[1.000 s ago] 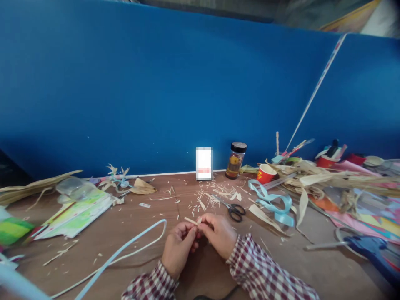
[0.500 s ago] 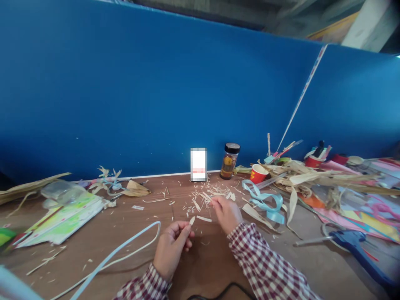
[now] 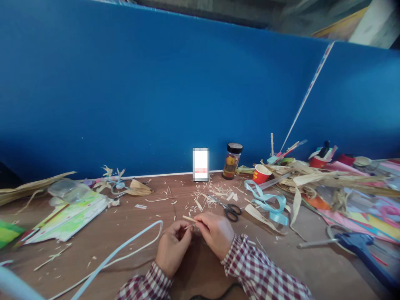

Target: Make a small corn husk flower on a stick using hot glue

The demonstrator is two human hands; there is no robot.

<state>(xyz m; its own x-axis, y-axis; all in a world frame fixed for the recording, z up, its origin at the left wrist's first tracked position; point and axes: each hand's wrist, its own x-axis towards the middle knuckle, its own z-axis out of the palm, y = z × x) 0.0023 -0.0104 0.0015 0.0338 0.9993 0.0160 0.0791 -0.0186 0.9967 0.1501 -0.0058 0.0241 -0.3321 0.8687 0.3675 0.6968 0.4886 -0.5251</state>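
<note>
Since the earlier frame, half a second back, the right hand (image 3: 215, 235) has come back from the scattered offcuts (image 3: 215, 193) to meet the left hand (image 3: 173, 248), uncovering the scissors (image 3: 232, 212) behind it. Thumb and forefinger of the right hand pinch a pale strip (image 3: 188, 218), whose free end points leftward above the left fingertips. Thumb and forefinger of the left hand are drawn together on a pale sliver (image 3: 188, 227), too small for its exact shape to be told. Both pieces are held just above the near middle of the brown table (image 3: 137, 225), with the hands side by side; whether the pieces touch cannot be told.

Cutting appears well advanced, judging from the many short offcuts around the scissors, which lie unused. Handling of the small pieces appears under way and unfinished, as the strip and sliver seem to be separate parts. Much material remains: a broad husk strip (image 3: 259, 216) lies beside the loose blue ribbon (image 3: 279, 218), and long dried husks (image 3: 315, 179) are heaped at right. Near the right edge, the glue gun (image 3: 356, 239) rests on its side, untouched by either hand.
</note>
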